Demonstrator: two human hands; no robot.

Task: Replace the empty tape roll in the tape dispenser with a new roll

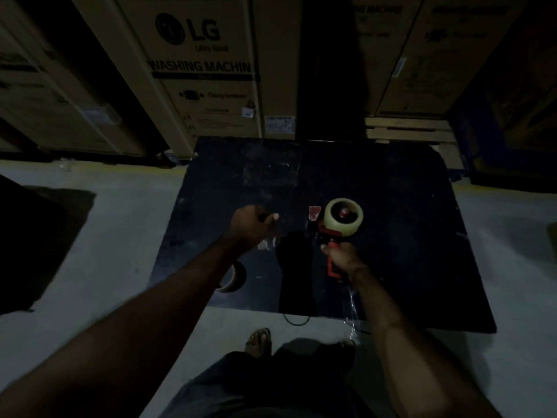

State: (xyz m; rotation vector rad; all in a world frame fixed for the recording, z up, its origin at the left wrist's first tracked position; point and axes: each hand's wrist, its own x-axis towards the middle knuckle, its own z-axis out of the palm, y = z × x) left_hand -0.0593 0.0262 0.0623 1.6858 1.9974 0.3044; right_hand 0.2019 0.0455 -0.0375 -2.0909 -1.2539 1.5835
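Observation:
A red tape dispenser [330,236] lies on a black board [407,251], and my right hand [342,259] grips its handle. A pale roll of tape [344,217] sits on the dispenser's hub. A second roll [236,277] lies on the board near its front left edge, partly hidden under my left forearm. My left hand [251,226] hovers left of the dispenser with its fingers curled and the thumb pointing right. It is too dark to tell whether that hand holds anything. A strip of clear tape [352,315] trails beside my right wrist.
The board lies low over a grey floor [105,251]. Large cardboard appliance boxes [199,70] stand close behind it, with a wooden pallet [410,131] at the back right. My sandalled foot [259,340] is at the board's front edge, beside a thin black loop [297,319].

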